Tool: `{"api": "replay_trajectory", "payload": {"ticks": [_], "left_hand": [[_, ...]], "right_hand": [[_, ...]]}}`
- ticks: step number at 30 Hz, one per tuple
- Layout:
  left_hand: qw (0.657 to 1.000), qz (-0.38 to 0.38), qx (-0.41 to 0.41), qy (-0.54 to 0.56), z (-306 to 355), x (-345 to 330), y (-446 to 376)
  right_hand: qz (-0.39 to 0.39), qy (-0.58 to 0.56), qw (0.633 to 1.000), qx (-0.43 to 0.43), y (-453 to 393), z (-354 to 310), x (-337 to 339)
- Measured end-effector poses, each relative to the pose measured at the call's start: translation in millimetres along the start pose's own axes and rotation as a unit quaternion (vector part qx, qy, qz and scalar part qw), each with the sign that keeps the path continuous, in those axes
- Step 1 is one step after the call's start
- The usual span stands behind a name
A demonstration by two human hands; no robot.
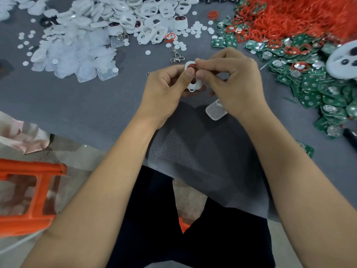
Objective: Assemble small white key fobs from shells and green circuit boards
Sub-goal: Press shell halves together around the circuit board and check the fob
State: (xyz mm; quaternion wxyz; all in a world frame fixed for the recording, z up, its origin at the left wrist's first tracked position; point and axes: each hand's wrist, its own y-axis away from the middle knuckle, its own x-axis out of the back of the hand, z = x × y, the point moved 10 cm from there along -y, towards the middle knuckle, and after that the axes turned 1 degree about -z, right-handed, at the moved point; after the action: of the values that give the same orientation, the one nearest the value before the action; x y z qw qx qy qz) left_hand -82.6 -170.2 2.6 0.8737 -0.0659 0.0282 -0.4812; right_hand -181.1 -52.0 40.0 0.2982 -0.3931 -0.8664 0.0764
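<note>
Your left hand (166, 88) grips a white shell (193, 85) above the surface's (87, 105) middle; your right hand's (231, 78) fingers (202, 63) pinch a red ring (192, 66) at its top.

On the grey cloth-covered desk (81, 113) my hands meet at the middle over a white plastic shell (193, 86), with heaped translucent covers (77, 53) far left, green circuit boards (320, 89) right, and red rubber rings (301, 14) behind those.
</note>
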Motion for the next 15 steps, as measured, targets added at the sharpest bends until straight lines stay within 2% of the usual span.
{"api": "replay_trajectory", "payload": {"ticks": [2,4,8,12,15], "left_hand": [[1.0,0.001,-0.002,0.004,0,-1,-1],[1.0,0.004,-0.004,0.013,1,-2,-1],[1.0,0.007,-0.011,0.023,3,-3,1],[1.0,-0.003,-0.01,0.022,4,-5,2],[1.0,-0.006,-0.008,0.022,4,-5,3]], "right_hand": [[-0.003,-0.017,1.0,-0.014,0,3,-1],[-0.015,-0.091,0.995,-0.044,0,6,-4],[-0.052,-0.289,0.937,-0.187,2,28,-18],[-0.113,-0.336,0.907,-0.227,7,33,-27],[-0.122,-0.367,0.886,-0.255,9,38,-28]]}}
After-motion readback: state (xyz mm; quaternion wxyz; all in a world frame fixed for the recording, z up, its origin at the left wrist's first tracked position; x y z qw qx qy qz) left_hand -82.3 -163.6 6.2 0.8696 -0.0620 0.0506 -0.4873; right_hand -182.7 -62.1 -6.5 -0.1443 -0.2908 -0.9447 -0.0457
